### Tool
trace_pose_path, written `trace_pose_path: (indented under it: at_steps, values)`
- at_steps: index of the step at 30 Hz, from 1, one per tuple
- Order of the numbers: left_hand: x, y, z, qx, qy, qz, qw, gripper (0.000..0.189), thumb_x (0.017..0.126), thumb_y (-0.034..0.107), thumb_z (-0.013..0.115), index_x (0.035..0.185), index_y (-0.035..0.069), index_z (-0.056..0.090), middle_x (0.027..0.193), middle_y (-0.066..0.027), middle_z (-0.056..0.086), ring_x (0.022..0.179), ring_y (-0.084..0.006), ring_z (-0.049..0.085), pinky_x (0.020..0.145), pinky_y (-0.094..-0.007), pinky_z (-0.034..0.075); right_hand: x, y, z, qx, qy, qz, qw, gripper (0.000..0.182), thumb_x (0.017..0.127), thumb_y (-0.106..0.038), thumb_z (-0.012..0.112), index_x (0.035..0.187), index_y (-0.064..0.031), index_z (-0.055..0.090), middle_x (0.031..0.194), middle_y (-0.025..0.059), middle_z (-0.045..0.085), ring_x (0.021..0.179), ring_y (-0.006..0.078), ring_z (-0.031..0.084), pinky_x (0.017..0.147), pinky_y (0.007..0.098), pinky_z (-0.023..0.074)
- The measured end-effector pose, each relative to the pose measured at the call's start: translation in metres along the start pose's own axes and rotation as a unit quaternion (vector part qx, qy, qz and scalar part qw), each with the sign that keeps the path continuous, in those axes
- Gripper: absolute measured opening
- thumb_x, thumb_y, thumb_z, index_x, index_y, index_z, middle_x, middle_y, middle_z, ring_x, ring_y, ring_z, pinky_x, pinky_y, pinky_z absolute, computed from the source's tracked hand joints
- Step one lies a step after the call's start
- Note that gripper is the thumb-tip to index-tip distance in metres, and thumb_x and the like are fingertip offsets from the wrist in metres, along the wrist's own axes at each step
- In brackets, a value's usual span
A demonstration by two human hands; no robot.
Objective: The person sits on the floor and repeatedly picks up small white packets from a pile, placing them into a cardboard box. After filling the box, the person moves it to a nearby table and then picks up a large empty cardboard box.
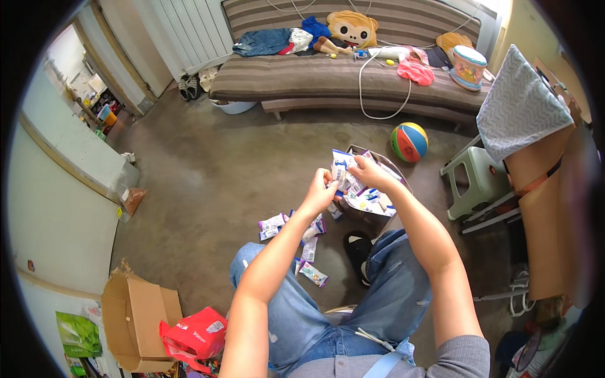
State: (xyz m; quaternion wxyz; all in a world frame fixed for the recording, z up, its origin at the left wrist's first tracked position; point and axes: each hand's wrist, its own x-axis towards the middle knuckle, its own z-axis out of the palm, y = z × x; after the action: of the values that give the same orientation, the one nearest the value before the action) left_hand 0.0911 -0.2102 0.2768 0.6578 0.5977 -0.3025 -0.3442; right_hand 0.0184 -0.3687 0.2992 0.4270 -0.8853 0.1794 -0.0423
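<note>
Small plastic packets with blue and purple ends fill an open container [404, 182] in front of me. Over its left edge, my left hand [321, 191] pinches the lower end of a white and blue packet [339, 163]. My right hand [368, 171] grips the same packet at its right side, above the container. What is inside the packet cannot be made out. Several more packets [309, 249] lie loose on the floor, left of the container and near my left knee.
Beyond the container are a multicoloured ball [409, 142] and a striped sofa [302, 78] with clothes and toys. A green plastic stool [479, 182] stands right. At lower left are an open cardboard box [146, 312] and a red bag [201, 333]. A dark slipper [358, 255] rests between my knees.
</note>
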Motion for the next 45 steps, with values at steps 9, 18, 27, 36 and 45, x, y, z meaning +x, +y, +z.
trace_pose_path:
  at_steps: [9,18,27,36,45]
  values:
    - [0.011,-0.016,0.019,-0.133,0.035,-0.095,0.986,0.014,0.083,0.004,0.039,0.087,0.009,0.027,0.096,-0.0145,0.051,0.079,-0.0223,0.058,0.055,-0.0230,0.048,0.009,0.047,-0.008,-0.056,0.112,0.063,0.990,0.036,0.078,-0.011,0.047,0.110,0.0026,0.041,0.108,0.0212,0.048,0.103,0.0321,0.045,0.087,0.0369,0.0346]
    - [0.015,-0.032,0.022,-0.100,0.052,-0.113,0.987,0.016,0.082,0.003,0.039,0.091,0.008,0.026,0.096,-0.0158,0.051,0.079,-0.0227,0.058,0.053,-0.0239,0.048,0.007,0.045,-0.012,-0.016,0.102,0.026,0.994,0.037,0.075,-0.007,0.048,0.111,0.0022,0.041,0.105,0.0205,0.051,0.098,0.0302,0.049,0.084,0.0345,0.0386]
    - [0.006,-0.026,0.026,0.008,0.020,-0.112,0.993,0.022,0.081,0.004,0.044,0.098,0.006,0.031,0.091,-0.0126,0.053,0.072,-0.0174,0.059,0.051,-0.0207,0.046,0.001,0.040,-0.013,0.029,0.054,-0.004,0.998,0.045,0.073,-0.022,0.058,0.112,-0.0042,0.044,0.096,0.0131,0.056,0.088,0.0226,0.055,0.076,0.0314,0.0427]
    - [0.006,-0.026,0.022,0.041,0.020,-0.092,0.995,0.024,0.078,0.006,0.050,0.099,0.006,0.038,0.089,-0.0115,0.055,0.065,-0.0141,0.059,0.044,-0.0188,0.042,-0.018,0.019,-0.025,-0.004,-0.030,0.010,1.000,0.046,0.069,-0.021,0.064,0.110,-0.0077,0.048,0.088,0.0110,0.057,0.080,0.0174,0.055,0.069,0.0275,0.0427]
    - [0.012,-0.044,0.021,0.072,0.083,-0.047,0.993,0.031,0.075,0.003,0.051,0.103,0.000,0.038,0.096,-0.0127,0.051,0.074,-0.0137,0.055,0.056,-0.0225,0.045,-0.014,0.028,-0.028,-0.054,-0.067,0.037,0.996,0.029,0.062,-0.018,0.068,0.083,-0.0039,0.054,0.076,0.0081,0.056,0.074,0.0162,0.054,0.063,0.0272,0.0418]
